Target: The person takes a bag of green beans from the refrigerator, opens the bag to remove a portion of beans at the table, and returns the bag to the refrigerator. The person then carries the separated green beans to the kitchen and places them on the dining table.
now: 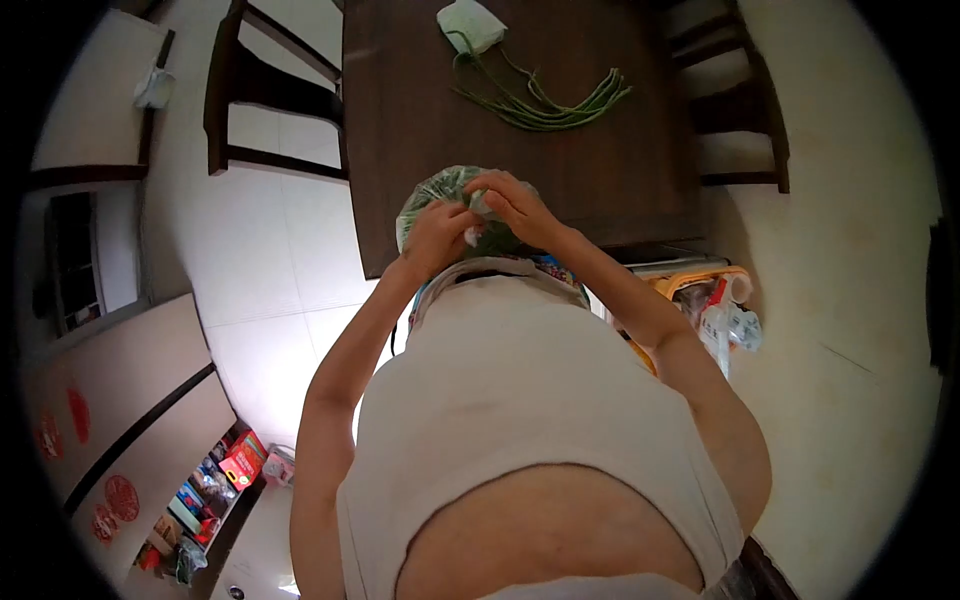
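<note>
A clear plastic bag [418,205] with something green inside sits at the near edge of the dark table, close against my body. My left hand [437,237] is closed on the gathered plastic at the bag's near side. From the right, my right hand [517,208] curls its fingers over the bag's top, close to the left hand. A white bit of plastic shows between the two hands. Farther up the table lies a loose bunch of long green beans [545,118], curved, with a crumpled white bag or wrapper [472,25] touching its far end.
The brown table [420,110] has wooden chairs at its left [275,95] and right [740,110]. Below its right corner hangs an orange-rimmed bag [700,285] with plastic items. A low shelf [200,505] with colourful packages stands at the lower left.
</note>
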A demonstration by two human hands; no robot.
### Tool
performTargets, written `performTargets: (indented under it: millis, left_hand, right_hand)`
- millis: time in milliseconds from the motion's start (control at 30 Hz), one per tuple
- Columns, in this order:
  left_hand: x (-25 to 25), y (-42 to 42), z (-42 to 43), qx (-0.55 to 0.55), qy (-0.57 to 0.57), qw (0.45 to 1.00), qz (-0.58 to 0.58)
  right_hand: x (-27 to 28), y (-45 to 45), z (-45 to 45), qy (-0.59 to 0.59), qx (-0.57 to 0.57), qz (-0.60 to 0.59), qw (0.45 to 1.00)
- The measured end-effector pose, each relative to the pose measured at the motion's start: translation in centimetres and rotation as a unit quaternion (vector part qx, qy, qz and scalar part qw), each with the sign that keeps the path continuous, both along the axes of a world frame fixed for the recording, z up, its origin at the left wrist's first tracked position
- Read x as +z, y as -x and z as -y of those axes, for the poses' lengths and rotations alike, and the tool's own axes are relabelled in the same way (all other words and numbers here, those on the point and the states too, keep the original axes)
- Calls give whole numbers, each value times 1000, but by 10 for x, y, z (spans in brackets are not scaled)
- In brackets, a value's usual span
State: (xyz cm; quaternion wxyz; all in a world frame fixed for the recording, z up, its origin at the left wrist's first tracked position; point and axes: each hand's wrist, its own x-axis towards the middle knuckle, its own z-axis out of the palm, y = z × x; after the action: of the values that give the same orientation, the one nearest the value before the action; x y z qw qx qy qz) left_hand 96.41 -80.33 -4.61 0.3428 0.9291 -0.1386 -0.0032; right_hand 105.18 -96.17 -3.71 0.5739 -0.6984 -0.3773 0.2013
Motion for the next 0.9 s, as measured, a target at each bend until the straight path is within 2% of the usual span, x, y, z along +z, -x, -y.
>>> performTargets:
  millis: [33,133,200,233,333,400,433,500,600,633,667,733,767,800,867,900]
  left_hand:
    - [0,1,0,17,21,999,18]
    - [-8,3,3,65,112,991,45]
    - [-13,5,4,94,211,972,29]
    - [-13,5,2,120,268,955,-35]
    - [-14,5,-9,168,436,860,-203]
    - [-21,1,-21,167,554,768,-273]
    - [-21,0,-24,169,557,756,-301]
    - [-19,3,-26,172,559,727,-359]
    - [-22,3,-14,169,528,780,-289]
    - [-20,2,-13,151,434,856,-237]
    - [-17,0,-12,130,332,917,-180]
    - [-7,-2,-8,65,132,989,-31]
    - [1,-3,-6,21,34,997,59]
    - [5,-5,-6,-24,-65,986,149]
    - [3,-11,-14,-56,-82,971,220]
    - [2,-14,-19,-61,-89,965,237]
  right_hand:
    - [-1,-5,-1,7,-10,-33,999]
    - [-6,-10,9,152,61,-5,986]
    - [-2,-9,8,127,5,41,991]
    - [1,-10,7,114,-23,67,991]
    - [1,-8,9,116,-45,142,982]
    - [8,5,14,70,5,168,983]
    - [11,11,17,46,30,180,982]
    - [10,19,24,87,75,196,974]
    - [6,8,30,116,153,205,960]
    - [4,1,30,121,182,205,954]
    - [-2,-7,26,80,133,114,981]
    - [-8,-17,8,-7,36,-73,997]
    - [-1,-20,-2,-42,54,-177,982]
    - [-8,-21,-9,3,82,-167,982]
    - [-30,-21,-17,92,131,-148,976]
    - [-32,-24,-19,89,135,-190,968]
